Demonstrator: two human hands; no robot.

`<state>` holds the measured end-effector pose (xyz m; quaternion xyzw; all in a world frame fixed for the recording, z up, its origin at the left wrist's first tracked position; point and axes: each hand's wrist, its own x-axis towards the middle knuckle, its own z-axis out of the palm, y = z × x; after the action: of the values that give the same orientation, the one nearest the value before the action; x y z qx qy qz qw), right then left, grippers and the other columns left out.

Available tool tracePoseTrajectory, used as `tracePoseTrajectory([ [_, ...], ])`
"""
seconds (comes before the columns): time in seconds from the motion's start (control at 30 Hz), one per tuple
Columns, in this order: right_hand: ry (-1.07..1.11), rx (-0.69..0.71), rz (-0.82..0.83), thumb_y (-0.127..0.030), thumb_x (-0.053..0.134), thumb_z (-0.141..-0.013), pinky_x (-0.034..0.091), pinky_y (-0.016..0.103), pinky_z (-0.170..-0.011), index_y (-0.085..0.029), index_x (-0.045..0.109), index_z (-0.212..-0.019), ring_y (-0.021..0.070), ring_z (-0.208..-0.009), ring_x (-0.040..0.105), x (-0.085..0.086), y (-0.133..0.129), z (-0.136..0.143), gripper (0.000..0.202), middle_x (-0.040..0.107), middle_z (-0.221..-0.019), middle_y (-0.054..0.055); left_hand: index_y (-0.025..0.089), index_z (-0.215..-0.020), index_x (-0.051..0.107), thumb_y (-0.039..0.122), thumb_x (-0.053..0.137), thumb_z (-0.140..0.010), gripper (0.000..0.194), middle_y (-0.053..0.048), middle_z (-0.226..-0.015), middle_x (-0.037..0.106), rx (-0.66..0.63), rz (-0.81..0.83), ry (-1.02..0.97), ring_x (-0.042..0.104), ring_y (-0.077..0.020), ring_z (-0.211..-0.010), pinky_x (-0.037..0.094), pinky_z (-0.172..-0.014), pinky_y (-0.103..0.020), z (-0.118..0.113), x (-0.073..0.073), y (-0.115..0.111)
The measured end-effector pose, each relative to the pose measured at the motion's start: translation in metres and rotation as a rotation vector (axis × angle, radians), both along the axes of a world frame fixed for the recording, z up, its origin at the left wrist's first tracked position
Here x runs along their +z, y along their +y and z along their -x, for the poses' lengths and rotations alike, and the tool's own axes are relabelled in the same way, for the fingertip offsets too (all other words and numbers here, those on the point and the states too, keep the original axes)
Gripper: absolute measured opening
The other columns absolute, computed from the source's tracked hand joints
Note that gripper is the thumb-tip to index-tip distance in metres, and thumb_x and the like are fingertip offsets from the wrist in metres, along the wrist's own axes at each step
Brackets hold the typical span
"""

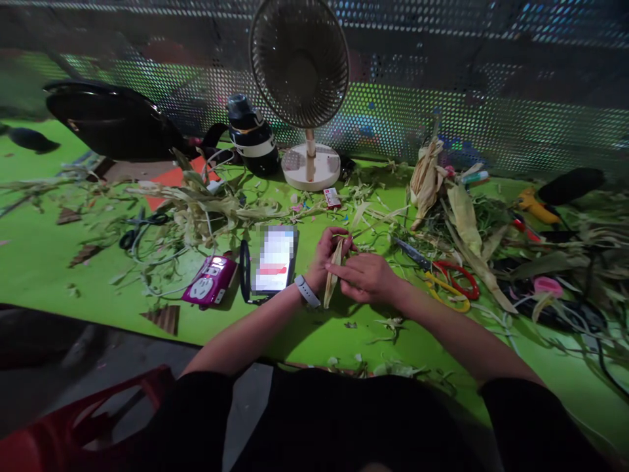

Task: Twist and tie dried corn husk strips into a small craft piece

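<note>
Both of my hands meet over the green table (pixel 314 328), working on one strip of dried corn husk (pixel 333 282). My left hand (pixel 325 255), with a pale band on its wrist, has its fingers curled round the upper part of the strip. From the right, my right hand (pixel 366 278) pinches the husk near its middle, thumb and index finger pressed to it. The strip's lower end hangs free below the fingers. Part of its top is hidden behind my left fingers. A lit phone (pixel 274 262) stands just left of my left hand.
Red-and-yellow-handled scissors (pixel 457 288) lie right of my hands. Corn husks (pixel 201 213) pile up at left, with more husks (pixel 464 216) at right. A fan (pixel 310 167) and a dark bottle (pixel 253 141) stand at the back. A purple power socket (pixel 211 282) sits left of the phone.
</note>
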<state>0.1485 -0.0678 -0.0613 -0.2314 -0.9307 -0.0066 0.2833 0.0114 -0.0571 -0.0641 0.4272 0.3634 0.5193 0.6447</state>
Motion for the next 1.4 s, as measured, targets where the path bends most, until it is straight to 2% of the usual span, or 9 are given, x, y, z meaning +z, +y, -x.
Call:
tracePoseTrajectory([
  [0.1,0.175,0.030,0.205,-0.021,0.050,-0.083,0.047,0.028,-0.064,-0.020,0.070,-0.100,0.0135,-0.065,0.060,0.004,0.002,-0.005,0.027,0.069,-0.074,0.003,0.020,-0.095,0.047,0.035,0.070,-0.074,0.034,0.003,-0.073,0.062,-0.038,0.044,-0.058,0.059,-0.0104,-0.066,0.047,-0.063,-0.024,0.001,-0.004,0.003],
  [0.27,0.497,-0.062,0.929,-0.024,0.049,-0.080,0.050,0.029,-0.065,-0.018,0.069,-0.073,0.0145,-0.066,0.064,0.027,0.004,-0.013,0.022,0.070,-0.070,0.002,0.019,-0.087,0.050,0.045,0.073,-0.070,0.039,0.003,-0.070,0.062,-0.021,0.022,-0.050,0.057,-0.0088,-0.062,0.045,-0.062,-0.022,0.002,-0.010,0.012],
  [0.33,0.554,-0.170,1.096,-0.032,0.056,-0.078,0.046,0.026,-0.057,-0.017,0.065,-0.068,0.0128,-0.057,0.059,0.033,0.008,-0.015,0.020,0.066,-0.062,0.000,0.018,-0.087,0.052,0.042,0.074,-0.070,0.037,0.003,-0.071,0.062,0.000,0.035,-0.082,0.056,-0.0080,-0.062,0.045,-0.061,-0.021,0.003,-0.010,0.014],
  [0.43,0.626,-0.367,1.061,-0.037,0.070,-0.068,0.034,0.021,-0.047,-0.017,0.056,-0.062,0.0080,-0.049,0.044,0.032,0.017,-0.016,0.025,0.054,-0.054,-0.005,0.018,-0.085,0.055,0.034,0.074,-0.071,0.029,0.005,-0.069,0.058,0.054,0.111,-0.163,0.051,-0.0048,-0.058,0.040,-0.055,-0.017,0.003,-0.009,0.015],
  [0.53,0.644,-0.438,0.998,-0.040,0.074,-0.065,0.030,0.021,-0.047,-0.018,0.052,-0.062,0.0070,-0.050,0.040,0.023,0.025,-0.018,0.031,0.050,-0.055,-0.006,0.018,-0.083,0.058,0.028,0.074,-0.072,0.022,0.006,-0.069,0.056,0.105,0.204,-0.233,0.046,-0.0023,-0.054,0.037,-0.051,-0.015,0.004,-0.007,0.015],
  [0.73,0.666,-0.407,1.126,-0.047,0.067,-0.074,0.018,0.021,-0.041,-0.023,0.048,-0.081,0.0065,-0.039,0.026,0.015,0.025,-0.016,0.032,0.041,-0.046,-0.012,0.018,-0.079,0.060,0.024,0.075,-0.069,0.019,0.006,-0.074,0.057,0.125,0.211,-0.240,0.046,-0.0014,-0.057,0.036,-0.052,-0.013,0.002,-0.009,0.014],
  [1.03,0.623,-0.389,1.220,-0.045,0.066,-0.073,0.013,0.021,-0.041,-0.021,0.050,-0.082,0.0062,-0.037,0.023,0.007,0.029,-0.015,0.031,0.039,-0.043,-0.011,0.019,-0.085,0.061,0.016,0.068,-0.072,0.015,0.004,-0.078,0.057,0.080,0.271,-0.334,0.050,-0.0045,-0.063,0.038,-0.056,-0.016,-0.001,-0.001,0.009],
  [1.17,0.556,-0.428,1.126,-0.038,0.059,-0.079,0.017,0.021,-0.041,-0.021,0.052,-0.086,0.0070,-0.039,0.027,0.012,0.023,-0.014,0.020,0.040,-0.046,-0.010,0.018,-0.080,0.059,0.023,0.067,-0.075,0.011,0.003,-0.072,0.055,0.066,0.228,-0.364,0.049,-0.0062,-0.063,0.039,-0.058,-0.018,-0.001,0.000,0.007],
  [1.4,0.230,-0.478,0.743,-0.034,0.051,-0.087,0.028,0.024,-0.050,-0.022,0.058,-0.093,0.0110,-0.045,0.041,0.013,0.016,-0.015,0.016,0.054,-0.054,-0.005,0.017,-0.076,0.061,0.033,0.075,-0.070,0.023,0.004,-0.069,0.055,0.137,0.157,-0.189,0.047,-0.0056,-0.061,0.039,-0.060,-0.018,-0.002,-0.010,0.009],
])
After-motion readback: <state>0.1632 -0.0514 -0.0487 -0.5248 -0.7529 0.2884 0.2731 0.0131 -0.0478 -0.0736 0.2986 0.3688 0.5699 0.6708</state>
